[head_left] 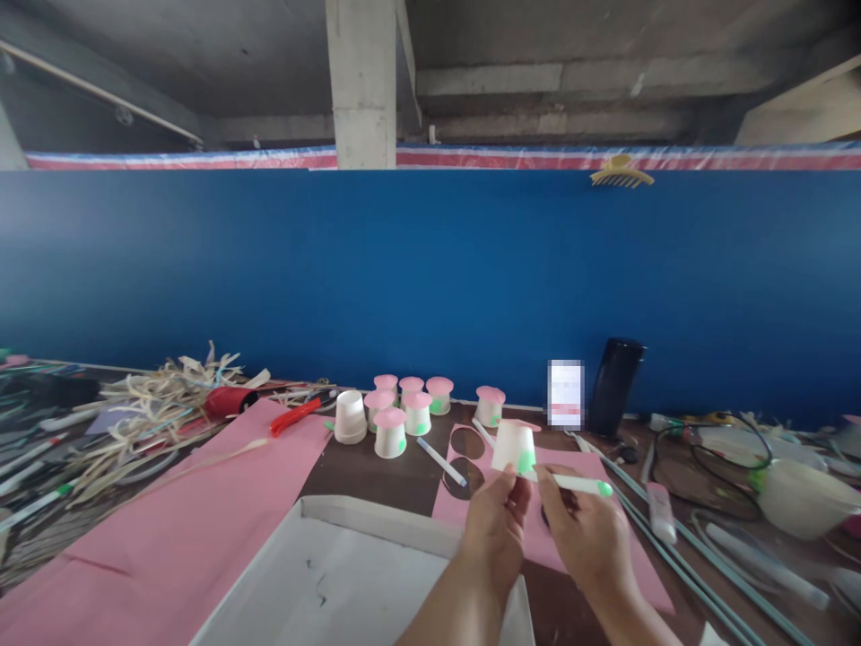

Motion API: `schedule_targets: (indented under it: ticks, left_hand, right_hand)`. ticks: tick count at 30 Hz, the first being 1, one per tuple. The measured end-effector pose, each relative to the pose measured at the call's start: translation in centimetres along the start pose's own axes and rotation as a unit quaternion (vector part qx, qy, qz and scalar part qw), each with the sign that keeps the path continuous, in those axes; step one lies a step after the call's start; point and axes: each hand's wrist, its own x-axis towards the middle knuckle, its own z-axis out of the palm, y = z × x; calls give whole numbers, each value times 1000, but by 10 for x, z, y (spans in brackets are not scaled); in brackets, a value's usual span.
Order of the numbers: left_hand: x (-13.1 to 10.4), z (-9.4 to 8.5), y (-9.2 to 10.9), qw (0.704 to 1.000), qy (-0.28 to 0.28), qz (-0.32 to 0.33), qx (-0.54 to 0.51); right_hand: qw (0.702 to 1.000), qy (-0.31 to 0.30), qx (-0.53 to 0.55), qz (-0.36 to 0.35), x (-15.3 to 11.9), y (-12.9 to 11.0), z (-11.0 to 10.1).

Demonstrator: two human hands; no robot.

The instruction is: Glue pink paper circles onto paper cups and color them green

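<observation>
In my left hand point(499, 520) is a white paper cup point(512, 446), upside down, with a pink paper disc on top and a green patch low on its right side. My right hand point(592, 529) grips a white marker point(575, 484) with a green end pointing right; its other end is at the cup's green patch. Several similar cups with pink tops point(390, 432) stand to the left, some showing green marks. Beside them is a plain white cup stack point(351, 417). A second marker point(441, 462) lies on the table, near the pink sheet with round holes point(457, 513).
A white box lid point(336, 574) lies in front, over a large pink sheet point(202, 511). Paper strips point(161, 413) and a red cup point(230, 402) are at left. A black bottle point(615, 386), cables, a tube point(661, 512) and a white bowl point(804, 498) occupy the right.
</observation>
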Motion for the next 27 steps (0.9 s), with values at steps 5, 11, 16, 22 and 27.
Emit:
schedule_targets:
  ticks: [5, 11, 16, 22, 27]
  left_hand:
    - [-2, 1, 1, 1000, 0, -1, 2]
    - [-4, 3, 3, 1000, -7, -4, 15]
    - [-6, 2, 3, 1000, -19, -10, 18]
    - [-7, 4, 4, 1000, -16, -4, 21]
    - [-7, 5, 4, 1000, 1, -3, 16]
  right_hand:
    - [1000, 13, 0, -3, 1, 0, 1]
    - [998, 57, 23, -16, 3, 6, 8]
    - [996, 72, 43, -28, 5, 9, 14]
    - [997, 62, 33, -30, 5, 6, 9]
    - [1000, 17, 12, 4, 3, 1, 1]
